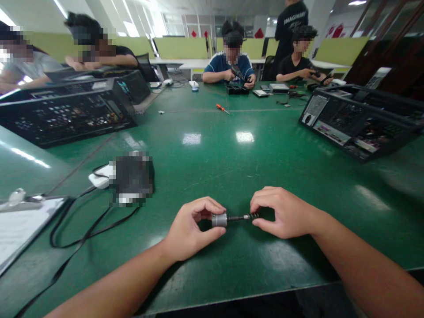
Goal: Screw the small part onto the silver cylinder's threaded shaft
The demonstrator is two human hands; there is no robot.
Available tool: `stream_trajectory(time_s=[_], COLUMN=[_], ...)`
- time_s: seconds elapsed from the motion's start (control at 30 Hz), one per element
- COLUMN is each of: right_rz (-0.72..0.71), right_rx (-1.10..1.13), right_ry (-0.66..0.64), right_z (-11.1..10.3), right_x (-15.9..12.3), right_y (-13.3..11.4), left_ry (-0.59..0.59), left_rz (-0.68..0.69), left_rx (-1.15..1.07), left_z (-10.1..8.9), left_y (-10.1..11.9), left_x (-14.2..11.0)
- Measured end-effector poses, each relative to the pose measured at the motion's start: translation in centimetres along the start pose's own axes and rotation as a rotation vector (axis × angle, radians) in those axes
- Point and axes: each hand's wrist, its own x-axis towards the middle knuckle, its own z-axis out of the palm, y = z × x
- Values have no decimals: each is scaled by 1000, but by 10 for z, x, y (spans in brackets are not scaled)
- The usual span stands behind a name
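My left hand [195,229] grips a short silver metal cylinder [219,220] between its thumb and fingers, low over the green table. From the cylinder's right side a thin dark shaft [236,218] with a lighter tip runs toward my right hand. A small black coil spring [254,216] sits at the shaft's end. My right hand [281,212] pinches this spring between thumb and fingertips. Whether the spring is around the tip or only touching it, I cannot tell. The fingertips hide part of the spring.
A blurred dark item with a black strap [71,245] and a clipboard [33,216] lie at left. Open computer cases [66,110] [361,119] stand on both sides. An orange screwdriver [221,107] lies farther back on the green table [212,159]. Several people are around the far side.
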Motion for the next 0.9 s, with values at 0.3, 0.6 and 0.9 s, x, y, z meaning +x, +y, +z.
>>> stream_trajectory(time_s=[0.3,0.6,0.9], right_rz=[5,-8,179], right_rx=[-5,46,417], right_ry=[0,14,16], right_z=[-3,-17,-19], right_x=[0,-4,4], right_y=[0,1,38], left_ry=[7,24,96], left_rz=[-10,-12,-92], left_rx=[4,-3,-77], left_z=[-1,-1,-11], left_y=[-1,2,0], left_x=[0,2,11])
